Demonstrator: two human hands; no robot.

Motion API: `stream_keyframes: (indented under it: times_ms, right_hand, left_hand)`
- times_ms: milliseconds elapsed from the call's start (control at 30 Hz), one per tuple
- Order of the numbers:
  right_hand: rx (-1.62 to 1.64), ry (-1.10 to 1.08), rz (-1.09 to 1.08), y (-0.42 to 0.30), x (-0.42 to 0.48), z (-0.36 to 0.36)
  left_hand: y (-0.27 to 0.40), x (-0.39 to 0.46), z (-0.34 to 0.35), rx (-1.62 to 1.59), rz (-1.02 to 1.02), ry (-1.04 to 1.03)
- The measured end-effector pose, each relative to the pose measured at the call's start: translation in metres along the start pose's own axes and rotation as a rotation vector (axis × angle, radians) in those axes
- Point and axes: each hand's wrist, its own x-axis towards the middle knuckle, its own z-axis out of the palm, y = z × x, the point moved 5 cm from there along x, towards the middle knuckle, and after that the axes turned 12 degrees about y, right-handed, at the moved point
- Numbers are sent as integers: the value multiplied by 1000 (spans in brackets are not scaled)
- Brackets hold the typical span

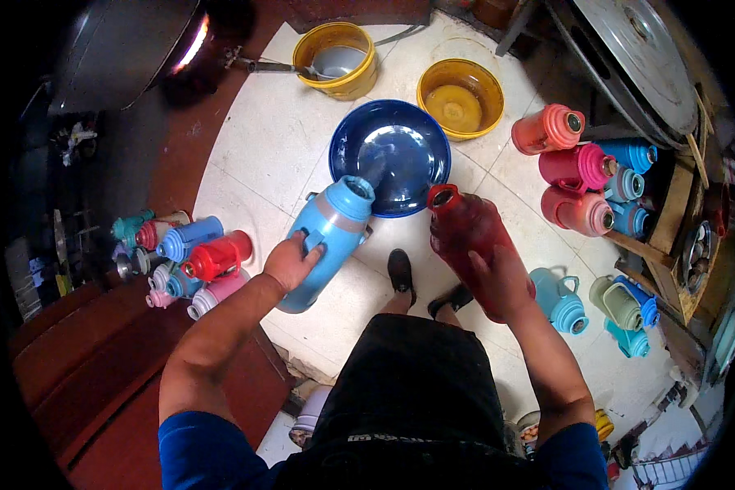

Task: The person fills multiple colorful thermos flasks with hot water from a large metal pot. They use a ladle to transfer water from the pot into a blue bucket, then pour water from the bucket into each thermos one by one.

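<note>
My left hand [294,263] grips a light blue thermos flask [324,245] near its handle. The flask leans over the near left rim of a dark blue basin [338,153], its open mouth facing the basin. In my right hand [505,278] is a dark red thermos flask [465,233], tilted so that its uncapped mouth is at the basin's near right rim. Something pale, like steam or liquid, shows in the basin by the blue flask's mouth. The basin sits on the tiled floor in front of my feet.
Two yellow buckets [359,84] [425,101] stand beyond the basin, the left one with a pan inside. Several thermos flasks are grouped at left [220,254] and at right [579,168]. A wooden frame [674,202] and large metal lid [643,61] are at right; a flame [195,46] burns upper left.
</note>
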Motion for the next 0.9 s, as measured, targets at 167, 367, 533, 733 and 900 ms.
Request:
stream_keyframes:
  times_ms: [167,367,533,733,900]
  right_hand:
    - [-87,-80,23,-14,24,22]
    - [-222,-235,112,-39,48,41]
    - [-248,-311,22,-29,62,74]
    - [-200,-378,-59,-76,82,77]
    - [-342,-460,58,-73,103,88]
  left_hand:
    - [19,10,5,97,28,-90]
    - [14,40,23,113,48,-119]
    - [6,53,40,98,109,-124]
    - [25,62,16,80,-16,-186]
    - [36,87,19,54,-36,-205]
